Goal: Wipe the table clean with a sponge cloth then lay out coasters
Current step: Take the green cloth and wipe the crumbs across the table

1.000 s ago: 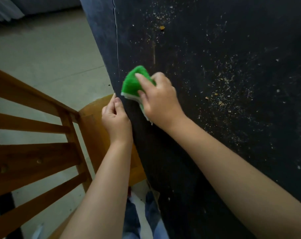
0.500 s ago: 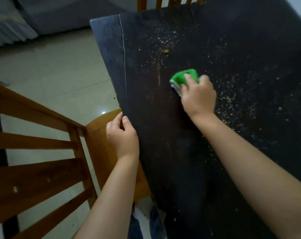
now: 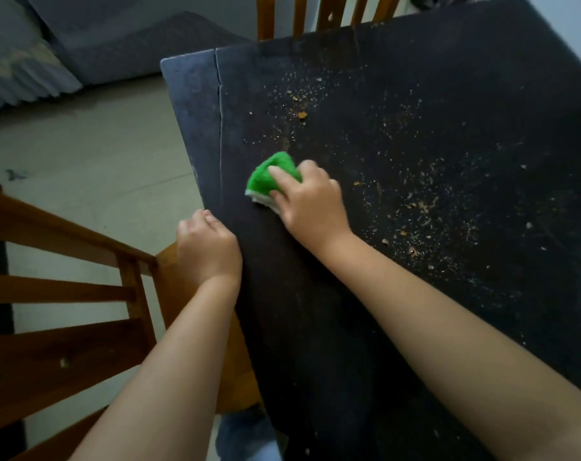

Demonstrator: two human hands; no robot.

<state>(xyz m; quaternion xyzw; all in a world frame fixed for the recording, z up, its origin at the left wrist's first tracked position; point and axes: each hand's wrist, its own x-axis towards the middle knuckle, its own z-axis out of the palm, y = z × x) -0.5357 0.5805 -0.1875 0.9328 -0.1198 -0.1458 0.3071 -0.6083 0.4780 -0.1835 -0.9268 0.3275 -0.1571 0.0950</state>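
A dark wooden table [image 3: 432, 78] fills the right of the view, strewn with pale crumbs [image 3: 415, 207], mostly right of my right hand and toward the far end. My right hand [image 3: 310, 202] grips a green sponge cloth [image 3: 269, 176] with a white underside and presses it on the tabletop near the left edge. My left hand [image 3: 209, 246] rests at the table's left edge with fingers curled, holding nothing that I can see. No coasters are in view.
A wooden chair [image 3: 82, 294] stands at the left, its seat tucked under the table edge. Another chair back [image 3: 325, 15] rises behind the far end. Pale tiled floor [image 3: 82, 154] and a grey sofa [image 3: 116, 34] lie to the upper left.
My right hand swept the sponge from the left edge toward the table's middle, then back left and nearer. My left hand stayed at the table edge. The camera tilted up.
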